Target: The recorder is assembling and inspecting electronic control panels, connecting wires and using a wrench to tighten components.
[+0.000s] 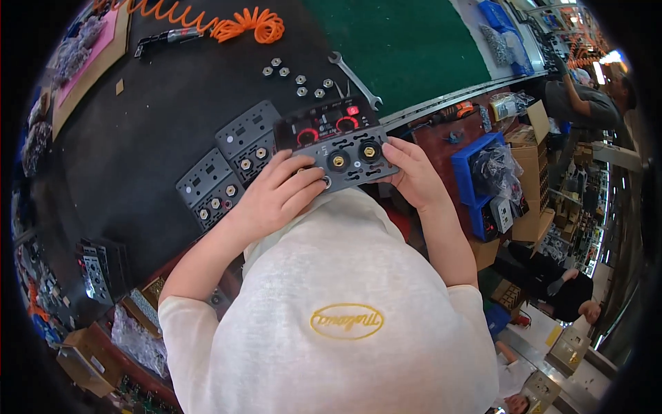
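Close to my body I hold a black front panel (357, 150), tilted, with red-ringed dials on its upper part and brass-centred round sockets along its grey lower part. My right hand (416, 174) grips its right edge, thumb on the face and fingers behind. My left hand (281, 192) is closed over its lower left end, fingers bent at a socket there that they partly cover. Two similar panels, a nearer panel (209, 181) and a farther panel (247, 131), lie to the left with hex nuts on their sockets.
Several loose hex nuts (301, 91) and a wrench (358, 84) lie beyond the panel on the black mat (165, 103). An air ratchet (169, 39) with a coiled orange hose (248, 27) lies at the far left. Blue bins (476, 155) and an orange-black power tool (452, 112) stand right.
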